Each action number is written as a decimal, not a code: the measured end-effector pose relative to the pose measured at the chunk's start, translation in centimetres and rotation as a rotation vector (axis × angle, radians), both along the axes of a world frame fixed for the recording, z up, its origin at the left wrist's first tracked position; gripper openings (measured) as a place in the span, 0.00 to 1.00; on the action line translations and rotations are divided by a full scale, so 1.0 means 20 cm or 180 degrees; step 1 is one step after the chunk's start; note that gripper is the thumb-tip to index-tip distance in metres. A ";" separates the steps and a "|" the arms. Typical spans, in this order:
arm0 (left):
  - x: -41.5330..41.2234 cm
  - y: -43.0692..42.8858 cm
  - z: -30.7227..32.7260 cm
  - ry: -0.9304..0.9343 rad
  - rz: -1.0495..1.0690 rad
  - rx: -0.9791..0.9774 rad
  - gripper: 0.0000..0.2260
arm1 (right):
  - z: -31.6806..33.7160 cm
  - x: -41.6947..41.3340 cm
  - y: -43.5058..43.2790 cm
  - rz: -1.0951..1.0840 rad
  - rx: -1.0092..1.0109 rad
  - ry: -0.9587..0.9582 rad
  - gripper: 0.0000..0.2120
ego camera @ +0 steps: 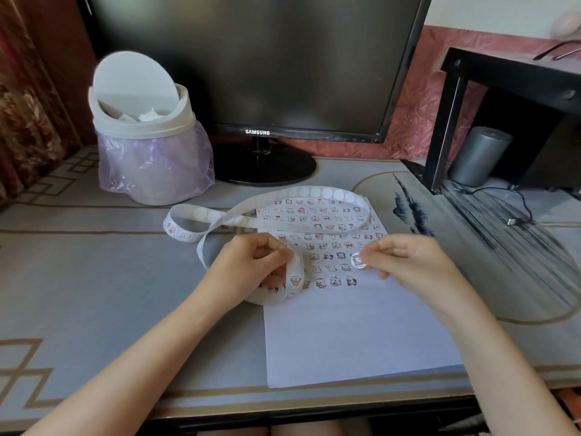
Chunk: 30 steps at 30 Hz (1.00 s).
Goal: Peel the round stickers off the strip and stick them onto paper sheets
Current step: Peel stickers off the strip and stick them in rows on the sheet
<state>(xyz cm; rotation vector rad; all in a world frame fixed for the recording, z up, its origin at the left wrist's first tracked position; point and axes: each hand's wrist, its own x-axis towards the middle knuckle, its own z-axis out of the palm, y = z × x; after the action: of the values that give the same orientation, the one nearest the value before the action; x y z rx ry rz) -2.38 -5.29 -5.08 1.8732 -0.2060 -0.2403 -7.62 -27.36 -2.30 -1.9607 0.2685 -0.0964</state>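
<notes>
**A:** Status? Where's the sticker?

**B:** The round sticker (357,261) is off the strip. The right grip (408,259) pinches it at the rim between thumb and fingertip, just above the paper sheet (345,335), near the end of the lowest filled row.

**A:** Left side?

**B:** The left grip (251,262) is curled round a fold of the strip (295,280) at the sheet's left edge. The rest loops over the counter (94,278) and the top of the sheet. The far loop shows plain white circles; I can't tell if they're backs or empties.

**A:** Handling?

**B:** My read: near weightless, floppy, tacky underneath. It will likely curl and stick to skin or to itself. Take it by the rim only, with minimal contact. Land one edge first, then press flat. The strip is limp paper, so bend it sharply at the fold and the next sticker's edge should lift.
</notes>
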 end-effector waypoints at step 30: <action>0.01 0.00 0.00 0.0041 -0.0039 -0.0025 0.07 | -0.08 -0.01 -0.04 -0.0070 -0.0115 0.0214 0.02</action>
<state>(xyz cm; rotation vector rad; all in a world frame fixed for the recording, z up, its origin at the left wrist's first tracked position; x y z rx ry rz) -2.26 -5.32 -5.13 1.8626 -0.2094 -0.2598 -7.82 -28.21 -3.87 -1.9995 0.3347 -0.0500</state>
